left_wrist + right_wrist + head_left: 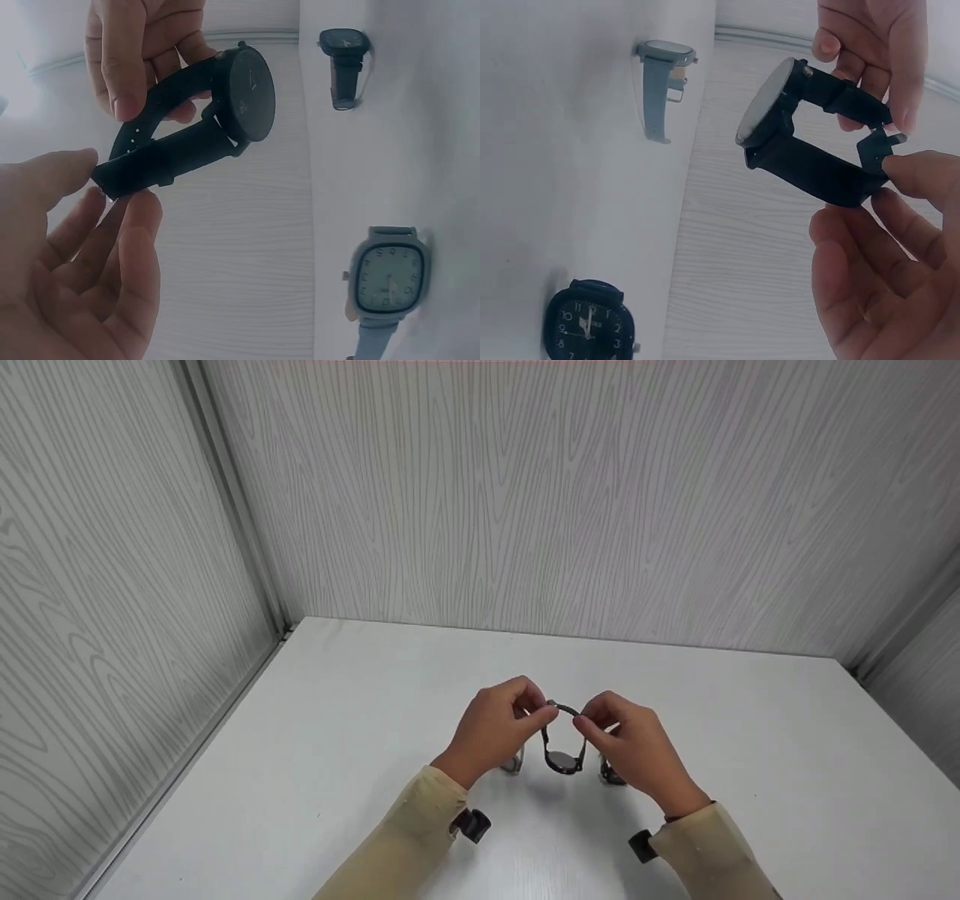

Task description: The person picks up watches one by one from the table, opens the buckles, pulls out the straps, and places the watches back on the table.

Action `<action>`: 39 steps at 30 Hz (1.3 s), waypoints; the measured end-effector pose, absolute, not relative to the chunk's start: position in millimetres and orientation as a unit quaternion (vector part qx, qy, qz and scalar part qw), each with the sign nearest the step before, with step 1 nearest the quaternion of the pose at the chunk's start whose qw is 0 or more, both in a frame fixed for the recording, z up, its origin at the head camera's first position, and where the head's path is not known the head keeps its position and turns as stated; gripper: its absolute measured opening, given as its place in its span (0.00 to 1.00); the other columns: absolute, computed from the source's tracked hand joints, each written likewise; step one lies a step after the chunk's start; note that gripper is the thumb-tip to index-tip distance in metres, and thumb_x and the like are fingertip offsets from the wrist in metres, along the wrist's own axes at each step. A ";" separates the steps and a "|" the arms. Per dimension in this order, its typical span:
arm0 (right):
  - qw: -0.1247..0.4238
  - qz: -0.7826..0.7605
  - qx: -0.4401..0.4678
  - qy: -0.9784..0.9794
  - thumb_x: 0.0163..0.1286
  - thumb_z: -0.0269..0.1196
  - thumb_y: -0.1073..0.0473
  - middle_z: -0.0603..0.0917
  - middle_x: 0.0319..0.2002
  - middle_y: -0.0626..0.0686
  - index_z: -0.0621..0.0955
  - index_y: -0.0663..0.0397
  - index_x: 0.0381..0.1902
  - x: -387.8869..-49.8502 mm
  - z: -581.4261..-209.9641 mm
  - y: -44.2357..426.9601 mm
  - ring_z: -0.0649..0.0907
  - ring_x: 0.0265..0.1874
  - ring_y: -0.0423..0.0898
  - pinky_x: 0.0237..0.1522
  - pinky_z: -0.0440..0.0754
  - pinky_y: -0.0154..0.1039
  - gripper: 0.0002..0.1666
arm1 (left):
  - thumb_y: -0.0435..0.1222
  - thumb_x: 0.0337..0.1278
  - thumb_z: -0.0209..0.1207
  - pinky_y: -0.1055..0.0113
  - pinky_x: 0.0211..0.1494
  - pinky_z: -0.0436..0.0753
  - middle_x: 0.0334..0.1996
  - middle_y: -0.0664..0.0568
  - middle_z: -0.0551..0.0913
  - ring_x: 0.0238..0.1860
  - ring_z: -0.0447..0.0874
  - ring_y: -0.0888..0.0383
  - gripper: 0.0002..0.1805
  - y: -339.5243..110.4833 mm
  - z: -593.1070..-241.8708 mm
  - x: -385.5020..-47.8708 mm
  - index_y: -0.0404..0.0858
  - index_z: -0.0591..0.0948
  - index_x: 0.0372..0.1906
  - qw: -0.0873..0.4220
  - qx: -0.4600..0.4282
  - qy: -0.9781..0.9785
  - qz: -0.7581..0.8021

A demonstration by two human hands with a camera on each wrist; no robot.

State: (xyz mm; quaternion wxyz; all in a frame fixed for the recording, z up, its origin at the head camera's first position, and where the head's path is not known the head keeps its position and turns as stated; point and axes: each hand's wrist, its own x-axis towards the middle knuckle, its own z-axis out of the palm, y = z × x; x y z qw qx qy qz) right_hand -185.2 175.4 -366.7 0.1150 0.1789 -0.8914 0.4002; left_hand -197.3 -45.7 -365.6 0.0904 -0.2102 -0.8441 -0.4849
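Observation:
A black wristwatch with a round dial hangs face-down-and-forward between both hands, lifted above the table. My left hand pinches one strap end between thumb and fingers. The other strap part, with a row of holes, is pinched by my right hand. The strap's two ends meet near the fingertips, forming a loop; in the right wrist view a short strap end sticks out there. Whether the buckle is fastened, I cannot tell. Beneath my left hand stands a pale grey-blue watch; a black squarish watch is under my right.
The white table meets a pale wood-grain panel at its back edge. Another such panel rises along the left side. Black wrist mounts sit at both sleeves.

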 end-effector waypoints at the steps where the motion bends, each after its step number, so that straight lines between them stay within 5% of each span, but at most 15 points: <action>1: 0.112 0.397 0.176 -0.894 0.74 0.67 0.58 0.85 0.33 0.45 0.83 0.48 0.40 -187.9 -369.3 176.5 0.83 0.34 0.42 0.41 0.84 0.39 0.02 | 0.48 0.67 0.66 0.65 0.40 0.80 0.33 0.64 0.85 0.35 0.80 0.64 0.08 -45.1 -367.8 -199.4 0.49 0.83 0.38 0.084 -0.206 -0.851 -0.476; 15: 0.033 0.337 0.109 -0.934 0.73 0.67 0.56 0.83 0.31 0.45 0.83 0.49 0.35 -218.5 -398.9 167.3 0.78 0.32 0.44 0.36 0.76 0.42 0.06 | 0.47 0.67 0.67 0.65 0.35 0.78 0.30 0.61 0.84 0.30 0.79 0.63 0.09 -38.2 -399.7 -222.8 0.48 0.82 0.36 0.020 -0.140 -0.915 -0.378; 27: -0.002 0.356 0.068 -0.932 0.75 0.64 0.52 0.85 0.43 0.53 0.82 0.55 0.48 -235.4 -398.5 173.8 0.82 0.40 0.49 0.45 0.81 0.49 0.13 | 0.45 0.71 0.62 0.56 0.50 0.85 0.50 0.49 0.88 0.47 0.88 0.56 0.23 -33.8 -393.3 -231.6 0.40 0.77 0.64 -0.040 -0.104 -0.886 -0.451; 33: 0.007 0.342 0.084 -0.936 0.76 0.61 0.52 0.85 0.43 0.52 0.82 0.54 0.48 -227.3 -388.0 185.5 0.82 0.38 0.47 0.42 0.81 0.47 0.13 | 0.45 0.72 0.60 0.54 0.60 0.81 0.60 0.49 0.83 0.58 0.83 0.51 0.22 -39.5 -385.4 -228.0 0.42 0.77 0.65 -0.008 -0.127 -0.897 -0.423; 39: 0.057 0.286 0.123 -0.949 0.76 0.60 0.58 0.84 0.33 0.47 0.83 0.51 0.41 -204.5 -364.7 213.8 0.80 0.26 0.43 0.31 0.77 0.42 0.06 | 0.43 0.73 0.58 0.59 0.46 0.83 0.47 0.58 0.85 0.43 0.85 0.61 0.14 -55.4 -363.3 -209.5 0.46 0.80 0.58 0.053 -0.174 -0.884 -0.430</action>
